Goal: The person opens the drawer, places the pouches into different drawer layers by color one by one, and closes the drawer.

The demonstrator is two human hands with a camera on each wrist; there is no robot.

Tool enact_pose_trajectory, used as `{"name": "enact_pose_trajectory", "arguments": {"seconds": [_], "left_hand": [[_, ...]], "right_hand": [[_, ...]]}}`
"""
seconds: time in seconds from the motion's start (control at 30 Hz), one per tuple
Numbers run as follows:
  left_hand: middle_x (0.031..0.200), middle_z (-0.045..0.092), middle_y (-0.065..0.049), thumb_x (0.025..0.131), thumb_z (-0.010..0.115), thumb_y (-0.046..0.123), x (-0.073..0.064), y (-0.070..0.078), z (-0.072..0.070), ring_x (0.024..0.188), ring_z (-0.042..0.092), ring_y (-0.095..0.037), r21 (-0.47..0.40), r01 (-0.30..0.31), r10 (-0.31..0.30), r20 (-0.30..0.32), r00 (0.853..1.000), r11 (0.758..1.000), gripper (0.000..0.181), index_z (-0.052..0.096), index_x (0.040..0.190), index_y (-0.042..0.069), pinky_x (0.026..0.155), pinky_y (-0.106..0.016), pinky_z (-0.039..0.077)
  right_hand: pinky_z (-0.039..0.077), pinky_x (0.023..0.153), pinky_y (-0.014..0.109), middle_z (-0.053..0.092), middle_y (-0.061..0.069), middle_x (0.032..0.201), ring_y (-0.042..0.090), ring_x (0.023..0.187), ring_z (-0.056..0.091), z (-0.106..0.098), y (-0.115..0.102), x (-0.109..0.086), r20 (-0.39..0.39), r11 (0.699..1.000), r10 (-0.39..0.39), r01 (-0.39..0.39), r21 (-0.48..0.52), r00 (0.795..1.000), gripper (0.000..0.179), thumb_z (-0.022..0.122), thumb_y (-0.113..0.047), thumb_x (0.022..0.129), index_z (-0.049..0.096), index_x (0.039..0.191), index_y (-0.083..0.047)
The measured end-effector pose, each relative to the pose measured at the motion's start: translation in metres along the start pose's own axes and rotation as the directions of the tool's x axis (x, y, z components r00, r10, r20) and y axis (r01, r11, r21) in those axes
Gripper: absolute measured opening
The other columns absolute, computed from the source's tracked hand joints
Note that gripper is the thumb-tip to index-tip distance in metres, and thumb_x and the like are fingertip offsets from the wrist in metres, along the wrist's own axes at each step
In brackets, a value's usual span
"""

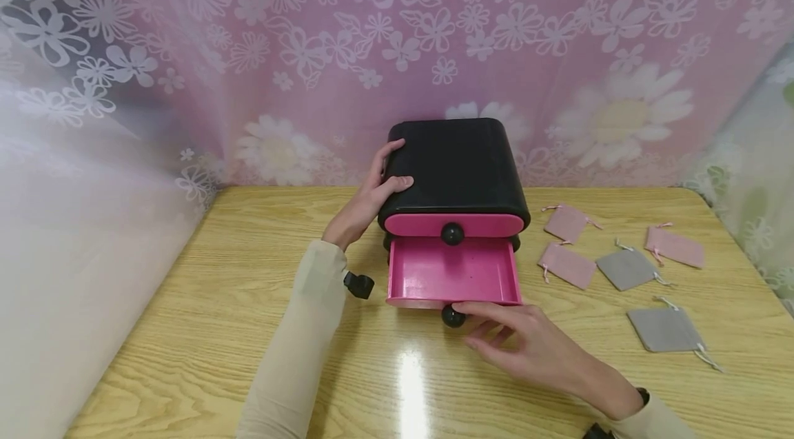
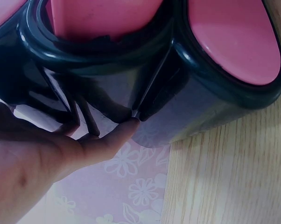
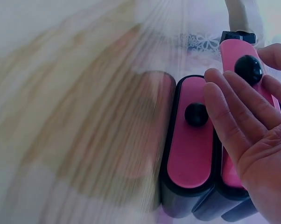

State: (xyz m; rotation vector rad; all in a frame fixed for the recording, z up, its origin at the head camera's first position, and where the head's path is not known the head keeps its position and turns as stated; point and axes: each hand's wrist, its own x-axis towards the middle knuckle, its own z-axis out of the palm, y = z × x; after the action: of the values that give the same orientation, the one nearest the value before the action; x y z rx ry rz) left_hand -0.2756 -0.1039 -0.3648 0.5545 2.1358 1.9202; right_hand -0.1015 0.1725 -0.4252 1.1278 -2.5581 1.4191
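Note:
A black drawer box (image 1: 455, 160) with pink drawers stands near the back of the table. My left hand (image 1: 375, 194) rests against its left side, thumb on the top; the left wrist view shows fingers (image 2: 115, 137) against the glossy black side. The pink middle drawer (image 1: 455, 270) is pulled out, and nothing shows inside it. At its front, my right hand (image 1: 527, 349) has thumb and index finger at the round black knob (image 1: 453, 316). Its other fingers stretch out past the knob. In the right wrist view, a lower drawer (image 3: 189, 154) is closed.
Right of the box lie several small drawstring pouches, such as a pink pouch (image 1: 567, 265), a grey pouch (image 1: 628, 269) and another grey pouch (image 1: 665, 329). A flowered curtain (image 1: 347, 67) hangs behind the wooden table (image 1: 205, 329).

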Motion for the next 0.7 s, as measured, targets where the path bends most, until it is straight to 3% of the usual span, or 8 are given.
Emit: {"name": "enact_pose_trajectory", "arguments": {"seconds": [0.4, 0.7], "left_hand": [[0.169, 0.016, 0.01, 0.096, 0.058, 0.039, 0.0, -0.001, 0.0, 0.15, 0.036, -0.022, 0.033, -0.004, 0.004, -0.003, 1.0, 0.999, 0.067, 0.027, 0.153, 0.053, 0.121, -0.05, 0.034], [0.169, 0.015, 0.011, 0.096, 0.059, 0.039, 0.001, -0.002, -0.001, 0.151, 0.035, -0.022, 0.034, -0.008, 0.008, -0.002, 1.0, 0.999, 0.067, 0.027, 0.153, 0.053, 0.122, -0.051, 0.033]], "right_hand": [[0.057, 0.066, 0.023, 0.078, 0.003, 0.107, 0.002, 0.085, 0.071, -0.016, 0.004, -0.016, -0.032, 1.0, 0.002, -0.002, 0.006, 0.999, 0.043, 0.077, -0.008, 0.09, 0.068, 0.131, -0.018], [0.058, 0.069, 0.02, 0.08, 0.002, 0.102, 0.002, 0.089, 0.073, -0.031, 0.008, -0.025, -0.075, 1.0, 0.013, -0.012, 0.01, 0.997, 0.039, 0.077, -0.001, 0.087, 0.073, 0.121, -0.021]]}}
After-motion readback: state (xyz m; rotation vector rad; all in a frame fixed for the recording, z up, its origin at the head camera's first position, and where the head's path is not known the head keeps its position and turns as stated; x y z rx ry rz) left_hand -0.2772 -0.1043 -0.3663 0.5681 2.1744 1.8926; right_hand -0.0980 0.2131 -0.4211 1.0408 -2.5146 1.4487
